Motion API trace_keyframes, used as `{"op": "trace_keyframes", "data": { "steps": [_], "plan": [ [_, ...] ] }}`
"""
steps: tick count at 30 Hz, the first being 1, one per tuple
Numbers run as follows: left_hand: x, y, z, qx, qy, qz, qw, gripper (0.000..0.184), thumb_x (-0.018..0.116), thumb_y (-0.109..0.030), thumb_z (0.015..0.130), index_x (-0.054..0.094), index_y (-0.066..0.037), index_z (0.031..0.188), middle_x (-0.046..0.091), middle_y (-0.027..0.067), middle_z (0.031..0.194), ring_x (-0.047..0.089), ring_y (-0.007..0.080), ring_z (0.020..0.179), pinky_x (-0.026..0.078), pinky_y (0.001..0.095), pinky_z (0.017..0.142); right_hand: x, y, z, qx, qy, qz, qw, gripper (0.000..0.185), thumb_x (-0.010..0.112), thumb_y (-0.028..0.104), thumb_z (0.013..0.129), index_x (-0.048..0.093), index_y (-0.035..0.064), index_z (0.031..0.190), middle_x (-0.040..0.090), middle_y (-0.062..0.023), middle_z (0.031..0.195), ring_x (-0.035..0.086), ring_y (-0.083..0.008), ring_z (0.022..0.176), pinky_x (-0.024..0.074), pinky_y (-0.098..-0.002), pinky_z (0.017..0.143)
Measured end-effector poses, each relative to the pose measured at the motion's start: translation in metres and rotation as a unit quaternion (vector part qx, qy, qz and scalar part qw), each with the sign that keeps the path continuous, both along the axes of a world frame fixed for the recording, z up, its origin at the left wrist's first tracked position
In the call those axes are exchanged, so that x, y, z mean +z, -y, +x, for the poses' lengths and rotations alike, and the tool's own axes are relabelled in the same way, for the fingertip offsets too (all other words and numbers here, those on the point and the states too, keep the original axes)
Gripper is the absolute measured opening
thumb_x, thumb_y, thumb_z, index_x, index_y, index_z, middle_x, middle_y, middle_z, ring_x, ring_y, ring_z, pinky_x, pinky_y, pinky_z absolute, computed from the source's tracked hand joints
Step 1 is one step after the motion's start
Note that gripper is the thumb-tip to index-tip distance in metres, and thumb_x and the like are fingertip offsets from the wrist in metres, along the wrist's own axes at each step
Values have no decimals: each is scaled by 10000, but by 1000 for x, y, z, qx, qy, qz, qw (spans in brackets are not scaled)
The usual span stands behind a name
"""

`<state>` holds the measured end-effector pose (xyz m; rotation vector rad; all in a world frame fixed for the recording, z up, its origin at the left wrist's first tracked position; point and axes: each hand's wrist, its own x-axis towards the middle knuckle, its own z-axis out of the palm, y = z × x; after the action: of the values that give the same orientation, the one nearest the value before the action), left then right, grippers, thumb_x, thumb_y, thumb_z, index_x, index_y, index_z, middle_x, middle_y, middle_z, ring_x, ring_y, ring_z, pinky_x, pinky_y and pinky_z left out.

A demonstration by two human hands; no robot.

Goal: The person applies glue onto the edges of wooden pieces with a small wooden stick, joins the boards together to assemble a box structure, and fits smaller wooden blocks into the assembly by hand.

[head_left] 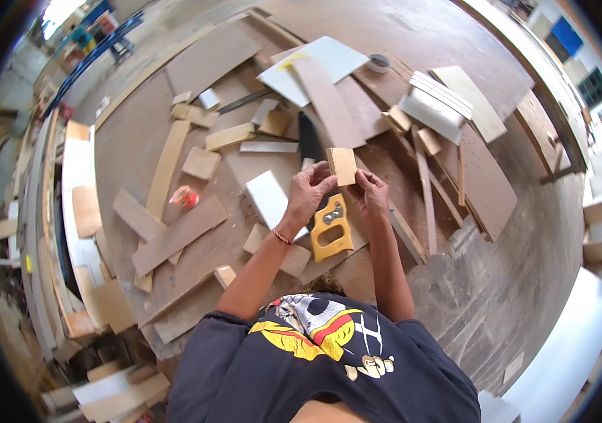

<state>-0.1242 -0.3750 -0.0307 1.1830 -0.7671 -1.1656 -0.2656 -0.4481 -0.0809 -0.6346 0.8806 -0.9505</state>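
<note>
Between my two hands, a small rectangular wood block (343, 166) is held up over the cluttered work surface. My left hand (308, 189) grips its left edge, with a thin bracelet on the wrist. The fingers of my right hand (371, 189) pinch its lower right side. Just below the hands lies a hand saw with a yellow handle (330, 229); its dark blade runs away from me, partly hidden behind my left hand. A white board (269, 201) sits left of the saw, partly covered by my left forearm.
Loose wood offcuts (202, 163) and boards (181, 236) cover the surface around my hands. A red-and-white can (185, 197) stands at the left. Farther off are a tape roll (379, 63), a pale panel (336, 60) and stacked white pieces (436, 106).
</note>
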Motion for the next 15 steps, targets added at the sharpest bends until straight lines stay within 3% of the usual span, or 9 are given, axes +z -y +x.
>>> {"op": "trace_keyframes", "data": {
  "steps": [1, 4, 8, 11, 13, 14, 15],
  "plan": [
    [10, -14, 2, 30, -4, 9, 1000, 337, 625, -65, 852, 545, 52, 1158, 646, 53, 960, 587, 79, 826, 497, 214, 745, -3, -11, 11, 15, 25, 14, 999, 169, 614, 113, 867, 625, -15, 978, 661, -100, 881, 648, -164, 733, 562, -283, 637],
    [7, -51, 15, 100, 66, 31, 992, 301, 623, -52, 848, 568, 49, 1126, 655, 66, 950, 590, 82, 798, 500, 216, 729, -8, -37, 36, 74, 41, 41, 996, 157, 613, 106, 867, 621, -11, 972, 656, -87, 868, 645, -155, 722, 562, -272, 632],
    [9, -98, 37, 159, 7, 29, 987, 310, 634, -47, 837, 569, 52, 1123, 658, 86, 947, 601, 95, 789, 508, 223, 725, -1, -71, 64, 140, 62, 41, 987, 157, 616, 118, 866, 612, -13, 953, 646, -77, 844, 639, -145, 704, 572, -266, 645],
    [16, -130, 52, 176, -2, 19, 984, 371, 654, -59, 826, 541, 57, 1160, 648, 100, 981, 601, 109, 830, 504, 220, 750, 15, -101, 86, 167, 72, 40, 982, 181, 607, 114, 871, 593, -34, 974, 643, -84, 849, 639, -147, 709, 583, -274, 666],
    [23, -149, 54, 191, -14, -70, 979, 482, 687, -91, 807, 488, 62, 1220, 619, 114, 1062, 595, 133, 865, 497, 232, 778, 22, -121, 101, 186, 111, 75, 973, 200, 595, 101, 876, 572, -51, 1004, 640, -98, 867, 639, -149, 726, 583, -264, 671],
    [21, -159, 56, 183, 73, -83, 977, 576, 721, -135, 783, 451, 56, 1255, 593, 136, 1103, 591, 158, 895, 487, 251, 798, 27, -133, 108, 197, 131, 89, 968, 217, 587, 102, 881, 559, -63, 1019, 635, -112, 889, 640, -152, 735, 575, -246, 656],
    [25, -166, 59, 188, 74, -84, 976, 576, 721, -135, 783, 451, 56, 1255, 593, 136, 1103, 591, 158, 895, 487, 251, 798, 27, -141, 115, 230, 137, 105, 958, 224, 594, 115, 879, 556, -55, 1019, 628, -121, 900, 640, -152, 740, 566, -233, 637]
  ]
}}
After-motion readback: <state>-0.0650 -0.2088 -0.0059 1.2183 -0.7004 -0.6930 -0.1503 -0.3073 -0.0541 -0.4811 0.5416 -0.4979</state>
